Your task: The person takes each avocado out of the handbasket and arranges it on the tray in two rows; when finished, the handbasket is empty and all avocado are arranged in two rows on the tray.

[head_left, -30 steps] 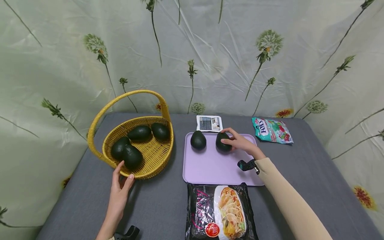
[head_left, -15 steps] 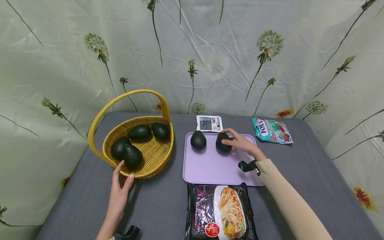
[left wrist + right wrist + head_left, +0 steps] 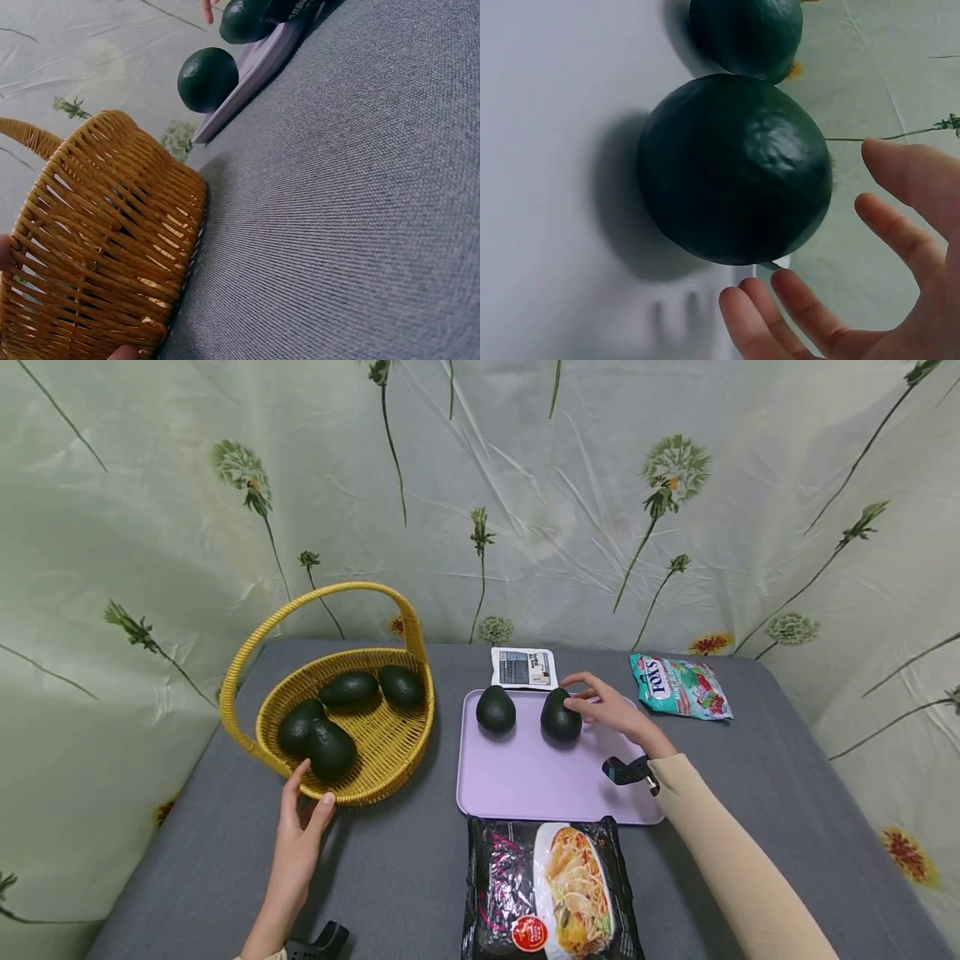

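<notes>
In the head view my right hand [image 3: 611,706] is just right of a dark green avocado [image 3: 560,717] on the lilac tray [image 3: 517,785]. The right wrist view shows the fingers spread beside that avocado [image 3: 735,169], with gaps between them and its skin. A second avocado [image 3: 496,710] stands to its left on the tray. My left hand [image 3: 296,843] rests its index finger and thumb against the near rim of a yellow wicker basket [image 3: 390,760]. Several avocados lie inside; the nearest avocado [image 3: 332,751] is right by the index fingertip. The left wrist view shows the basket's woven wall [image 3: 105,232].
A black noodle packet [image 3: 551,889] lies in front of the tray. Behind the tray is a small white packet [image 3: 523,668]. A teal candy bag [image 3: 681,687] is at the back right. The basket's tall arched handle [image 3: 322,596] rises at the left. A flowered curtain [image 3: 525,510] hangs behind the table.
My right hand has let go of the right-hand avocado on the tray and moved slightly right, its fingers opening. The left hand stays at the basket rim.
</notes>
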